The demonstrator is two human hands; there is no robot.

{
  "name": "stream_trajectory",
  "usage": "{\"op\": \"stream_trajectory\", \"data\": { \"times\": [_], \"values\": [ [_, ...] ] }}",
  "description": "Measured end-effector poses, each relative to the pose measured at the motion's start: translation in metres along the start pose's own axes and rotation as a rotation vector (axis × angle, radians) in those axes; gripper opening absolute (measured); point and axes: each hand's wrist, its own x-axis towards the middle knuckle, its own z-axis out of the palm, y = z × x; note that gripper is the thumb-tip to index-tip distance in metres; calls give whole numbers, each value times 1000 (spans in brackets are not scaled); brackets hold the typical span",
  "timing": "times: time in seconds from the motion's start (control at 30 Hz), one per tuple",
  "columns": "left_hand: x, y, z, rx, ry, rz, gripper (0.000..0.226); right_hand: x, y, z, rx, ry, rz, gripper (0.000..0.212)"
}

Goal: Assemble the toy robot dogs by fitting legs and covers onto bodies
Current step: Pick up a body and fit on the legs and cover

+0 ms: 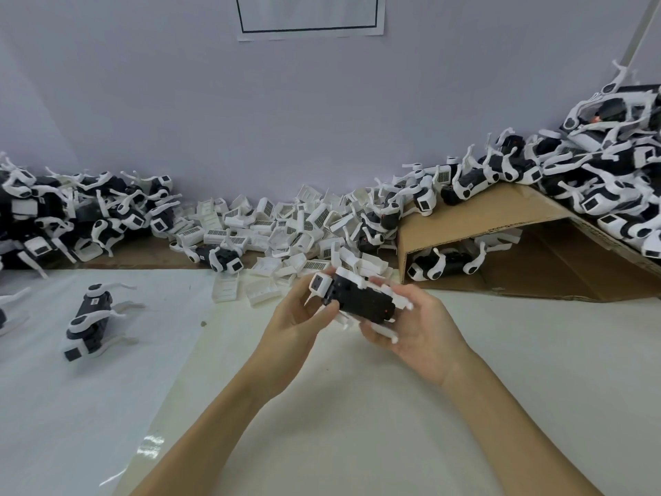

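A pale lavender-grey wall fills the upper half of the view, plain and evenly lit, with no shadows of note. High on it, at the top edge, hangs a white paper sign bearing a dark rectangular border; its lettering is cut off by the frame. A thin white pole slants across the top right corner. Below, a cream-white table runs toward the wall. Its left part is covered by a glossy clear plastic sheet that catches a small bright glare from overhead light.
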Motion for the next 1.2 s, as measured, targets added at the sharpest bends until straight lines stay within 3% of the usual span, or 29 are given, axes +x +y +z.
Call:
{"op": "stream_trajectory", "data": {
  "times": [0.17,0.33,0.5,0.73,0.9,1.0,1.1,1.2],
  "values": [
    [0,2,0,17,-42,-10,55,1,5,-1,-298,2,55,45],
    [1,7,1,-44,-53,-120,51,8,6,1,-253,50,-233,27],
    [-1,-3,10,55,3,-63,55,6,10,-2,-386,1,-366,34],
    [4,0,-5,47,193,-102,52,-3,20,4,-893,-90,-305,37],
    [3,3,0,112,331,-55,73,-5,27,5,-1132,-102,-630,73],
    [2,6,3,106,496,76,66,-5,34,9,-1286,-111,-705,89],
    [1,6,1,17,675,87,61,-5,44,17,-1326,-123,-761,91],
    [1,8,-7,-21,724,44,61,-6,53,23,-1315,-144,-806,88]
  ]
}}
